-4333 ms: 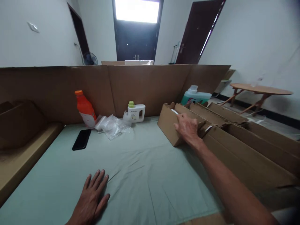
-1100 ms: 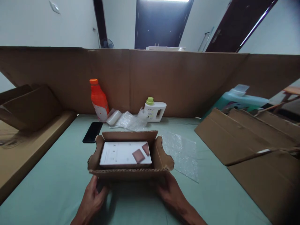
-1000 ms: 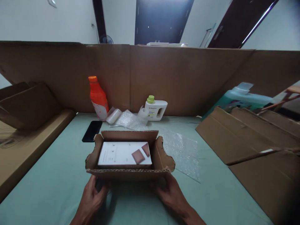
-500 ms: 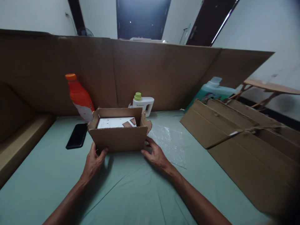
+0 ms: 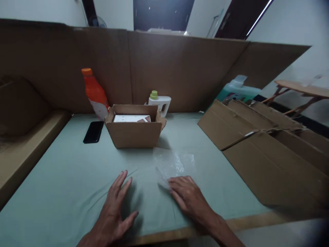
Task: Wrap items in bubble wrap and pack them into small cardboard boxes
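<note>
The thin, limp bubble-wrap sheet point(image 5: 174, 164) is touched at its near edge by the flat right hand point(image 5: 189, 199); nothing is gripped, and the open left hand point(image 5: 115, 209) lies empty on the bench point(image 5: 64, 178).

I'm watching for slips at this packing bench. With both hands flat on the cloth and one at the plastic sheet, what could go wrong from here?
The right hand touches only the near edge of the bubble wrap sheet, which is thin and clear, so it may slide or crumple when pulled. The open cardboard box stands close to the phone and orange bottle; a nudge could knock them. The left hand rests on wrinkled cloth, which may bunch.
</note>
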The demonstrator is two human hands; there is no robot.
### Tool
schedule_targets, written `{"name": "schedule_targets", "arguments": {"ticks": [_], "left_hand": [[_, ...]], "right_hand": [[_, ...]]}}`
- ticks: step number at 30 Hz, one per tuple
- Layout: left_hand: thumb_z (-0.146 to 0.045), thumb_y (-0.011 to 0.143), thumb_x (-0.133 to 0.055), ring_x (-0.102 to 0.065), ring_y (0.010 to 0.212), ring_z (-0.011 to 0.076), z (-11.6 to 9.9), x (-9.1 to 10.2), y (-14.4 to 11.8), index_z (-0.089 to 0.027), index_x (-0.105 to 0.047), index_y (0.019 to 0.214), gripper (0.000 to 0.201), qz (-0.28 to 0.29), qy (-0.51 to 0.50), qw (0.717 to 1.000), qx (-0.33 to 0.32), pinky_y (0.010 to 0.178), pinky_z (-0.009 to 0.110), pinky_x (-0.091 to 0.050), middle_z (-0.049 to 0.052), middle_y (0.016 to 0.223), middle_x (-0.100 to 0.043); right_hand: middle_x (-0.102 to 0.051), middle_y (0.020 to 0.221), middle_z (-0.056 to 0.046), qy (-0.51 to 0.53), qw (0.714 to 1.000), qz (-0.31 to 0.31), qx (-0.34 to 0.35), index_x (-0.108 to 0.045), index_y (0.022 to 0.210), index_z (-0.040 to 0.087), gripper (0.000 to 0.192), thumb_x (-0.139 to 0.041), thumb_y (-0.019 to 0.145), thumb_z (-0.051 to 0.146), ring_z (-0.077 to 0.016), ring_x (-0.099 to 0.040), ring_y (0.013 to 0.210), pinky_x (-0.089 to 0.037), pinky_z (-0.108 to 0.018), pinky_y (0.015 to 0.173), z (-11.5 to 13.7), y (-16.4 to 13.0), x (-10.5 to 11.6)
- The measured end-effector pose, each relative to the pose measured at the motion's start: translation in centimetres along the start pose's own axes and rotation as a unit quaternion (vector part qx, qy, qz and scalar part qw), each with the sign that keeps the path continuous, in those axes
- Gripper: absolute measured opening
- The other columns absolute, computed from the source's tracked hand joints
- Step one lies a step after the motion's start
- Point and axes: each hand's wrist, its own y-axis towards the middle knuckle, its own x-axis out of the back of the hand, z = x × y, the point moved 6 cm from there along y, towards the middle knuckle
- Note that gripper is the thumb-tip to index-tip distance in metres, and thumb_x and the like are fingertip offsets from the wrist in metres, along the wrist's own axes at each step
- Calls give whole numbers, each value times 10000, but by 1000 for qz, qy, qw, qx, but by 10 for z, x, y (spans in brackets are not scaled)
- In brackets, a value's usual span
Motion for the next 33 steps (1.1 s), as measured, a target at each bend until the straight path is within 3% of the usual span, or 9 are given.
{"name": "schedule_targets", "arguments": {"ticks": [3, 5, 8, 12, 16, 18, 22, 28, 33], "left_hand": [[-259, 862, -668, -351, 1480, 370, -21, -8, -2, -251, -168, 1594, 887, 43, -15, 996, -76, 1151, 622, -362, 196, 1549, -444], [-184, 883, -600, -571, 1301, 299, -19, -12, -3, -243, -334, 1523, 695, 55, -51, 994, -75, 1132, 579, -393, 139, 1311, -666], [-159, 906, -536, -695, 1011, 218, 1, -11, -7, -229, -637, 1146, 270, 39, -107, 993, 11, 985, 444, -512, 63, 1016, -757], [-280, 917, -548, -695, 929, 205, 16, -4, -6, -203, -673, 948, 150, 40, -161, 977, 135, 836, 341, -538, 63, 960, -755], [-377, 913, -514, -660, 783, 179, 11, 0, 10, -199, -652, 901, 225, 57, -192, 961, 192, 719, 293, -506, 36, 844, -717], [-404, 873, -577, -653, 835, 186, 9, -1, 19, -198, -641, 1042, 273, 51, -203, 957, 202, 756, 300, -502, 36, 895, -712], [-368, 852, -582, -611, 762, 166, 15, -14, 29, -172, -443, 1415, 612, 69, -190, 956, 211, 759, 303, -483, -5, 829, -659], [-256, 857, -527, -618, 696, 167, 36, -39, 41, -192, -377, 1488, 652, 89, -41, 968, 232, 693, 278, -436, -22, 777, -657], [-226, 858, -541, -669, 879, 261, 31, -38, 41, -151, -410, 1489, 649, 117, 119, 964, 207, 772, 339, -474, 99, 969, -702]], "right_hand": [[-783, 1034, -56, 94, 991, 84, 39, -754, 1072, 251, 213, -597, 931, 224, -256, -691, 955, -488, -439, 905, 55, -7, -10], [-766, 1107, -52, 151, 983, 97, 36, -719, 1190, 261, 307, -687, 894, 334, -263, -674, 1020, -481, -448, 961, 65, -12, -6], [-642, 1385, -86, 184, 979, 89, 0, -594, 1399, 273, 709, -819, 758, 475, -315, -561, 1278, -429, -494, 1089, 40, -32, 9], [-465, 1563, -116, 167, 980, 97, -56, -423, 1540, 282, 1002, -872, 668, 484, -350, -422, 1430, -397, -533, 1140, -6, -67, 11], [-682, 1320, -120, 216, 967, 0, -137, -611, 1376, 233, 538, -652, 873, 419, -290, -640, 1206, -505, -466, 1042, -23, -70, -11], [-746, 1171, -113, 243, 950, -61, -185, -687, 1232, 201, 405, -560, 920, 425, -266, -705, 1065, -559, -407, 942, -26, -65, -23], [-773, 1037, -82, 230, 937, -116, -236, -669, 1213, 176, 424, -563, 905, 448, -254, -721, 945, -574, -357, 829, -31, -61, -28], [-753, 955, -92, 37, 960, -176, -214, -707, 1000, 211, 279, -524, 930, 409, -270, -665, 923, -495, -398, 830, -40, -61, -19], [-674, 1273, -176, -91, 949, -198, -230, -611, 1284, 158, 483, -522, 940, 485, -347, -582, 1158, -448, -485, 914, -56, -59, -23]]}}
